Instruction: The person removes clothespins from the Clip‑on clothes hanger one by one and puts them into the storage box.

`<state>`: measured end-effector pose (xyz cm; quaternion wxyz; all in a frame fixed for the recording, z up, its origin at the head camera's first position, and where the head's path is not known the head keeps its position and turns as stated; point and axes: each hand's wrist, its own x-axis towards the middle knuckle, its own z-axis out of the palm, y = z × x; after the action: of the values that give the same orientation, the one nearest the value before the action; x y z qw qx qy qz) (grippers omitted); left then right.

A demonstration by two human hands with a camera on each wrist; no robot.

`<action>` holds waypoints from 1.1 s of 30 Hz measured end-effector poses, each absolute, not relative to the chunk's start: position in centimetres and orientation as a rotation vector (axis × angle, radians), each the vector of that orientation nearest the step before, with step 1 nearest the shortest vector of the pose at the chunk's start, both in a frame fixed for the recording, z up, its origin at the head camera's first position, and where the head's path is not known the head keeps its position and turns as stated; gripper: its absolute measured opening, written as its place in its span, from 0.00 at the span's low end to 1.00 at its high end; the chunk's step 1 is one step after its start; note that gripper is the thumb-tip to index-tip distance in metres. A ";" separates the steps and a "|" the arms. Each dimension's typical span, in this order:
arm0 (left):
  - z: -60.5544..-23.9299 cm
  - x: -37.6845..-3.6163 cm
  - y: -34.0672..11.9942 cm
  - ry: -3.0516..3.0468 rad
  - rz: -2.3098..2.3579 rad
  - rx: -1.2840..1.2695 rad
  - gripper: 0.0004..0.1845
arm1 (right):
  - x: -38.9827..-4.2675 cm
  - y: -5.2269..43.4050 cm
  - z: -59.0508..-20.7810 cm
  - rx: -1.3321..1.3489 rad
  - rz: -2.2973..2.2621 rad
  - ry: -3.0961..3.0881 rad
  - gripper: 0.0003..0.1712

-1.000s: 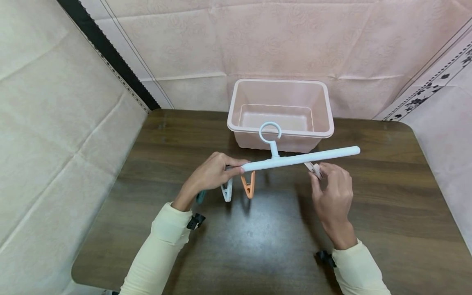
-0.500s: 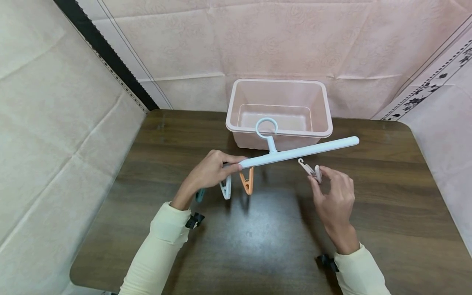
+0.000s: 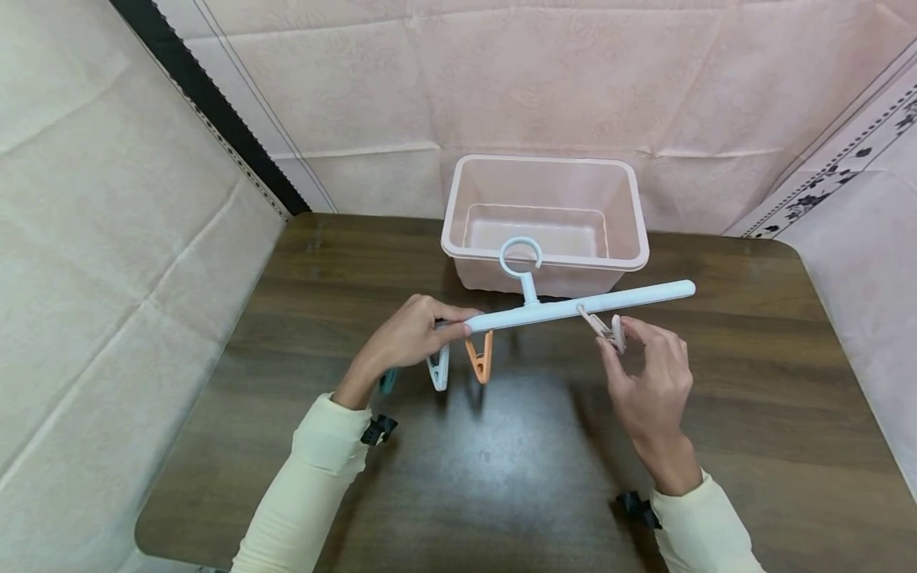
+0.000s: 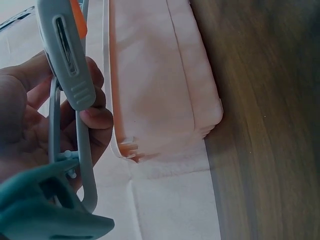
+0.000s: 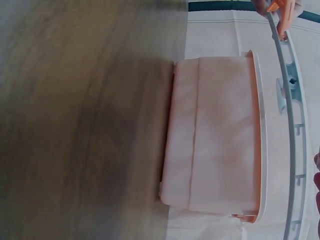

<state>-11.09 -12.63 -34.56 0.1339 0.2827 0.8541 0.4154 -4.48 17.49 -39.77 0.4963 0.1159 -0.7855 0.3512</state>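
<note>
My left hand (image 3: 421, 333) grips the left end of a light blue clothes hanger (image 3: 544, 312), held above the table with its hook upward. An orange clip (image 3: 481, 362) and a pale grey-blue clip (image 3: 439, 370) hang beneath the bar by that hand. Mostly hidden by the wrist in the head view, a teal clip (image 4: 50, 200) shows large in the left wrist view. Between thumb and fingers, my right hand (image 3: 650, 378) pinches a pinkish-white clip (image 3: 605, 328). This clip's small hook overlaps the lower edge of the bar, right of the hanger's hook.
Behind the hanger, a pink plastic tub (image 3: 458, 215) stands at the table's far edge, nothing showing inside it. The brown wooden table (image 3: 494, 493) has rounded corners. Patterned pale cloth (image 3: 358, 95) hangs behind the table and at both sides.
The hanger bar rose slightly, then came down again. The pinkish-white clip's hook, first hidden behind the bar, came out below it and now overlaps its front. The left hand keeps its grip.
</note>
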 end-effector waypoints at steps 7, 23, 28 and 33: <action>-34.7 -10.8 -12.7 2.493 1.184 0.790 0.16 | -5.4 17.7 -38.8 0.284 0.868 -1.869 0.20; -35.1 -10.7 -12.8 2.487 1.152 0.809 0.16 | -8.0 19.2 -33.6 0.229 0.934 -1.991 0.21; -35.1 -10.8 -12.8 2.492 1.152 0.823 0.16 | -8.6 19.2 -32.8 0.225 0.941 -2.046 0.21; -35.0 -10.7 -13.2 2.491 1.154 0.822 0.16 | -9.9 18.8 -32.2 0.246 0.931 -2.055 0.21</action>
<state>-10.68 -13.19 -35.03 0.1378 0.2840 0.8610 0.3988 -9.87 18.80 -32.24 0.4225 0.0981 -0.8206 0.3720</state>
